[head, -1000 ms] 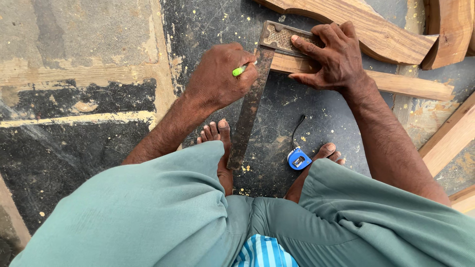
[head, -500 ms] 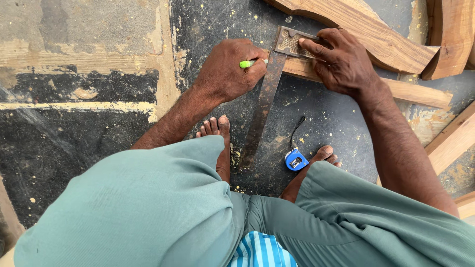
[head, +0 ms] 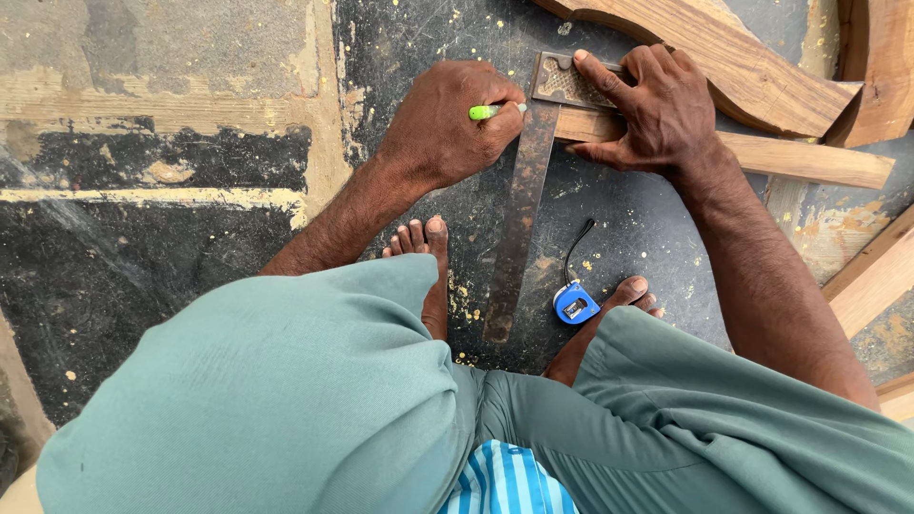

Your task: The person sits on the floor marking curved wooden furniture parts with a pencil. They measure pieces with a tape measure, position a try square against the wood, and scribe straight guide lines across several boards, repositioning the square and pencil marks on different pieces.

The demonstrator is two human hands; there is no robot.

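My left hand (head: 443, 128) is closed around a green pencil (head: 487, 111), whose tip meets the left edge of a rusty metal try square (head: 522, 205). My right hand (head: 657, 109) presses flat on the square's stock and on the narrow wooden strip (head: 809, 160) under it. The square's long blade runs down toward my bare feet on the dark floor.
A blue tape measure (head: 574, 305) with a black strap lies by my right foot. A curved wooden piece (head: 733, 62) lies beyond the strip, and more timber (head: 871, 276) sits at the right edge. My knees in green cloth fill the lower frame.
The pencil hand has edged a little closer to the square's blade. The right hand still presses on the square and strip, and the view has shifted slightly.
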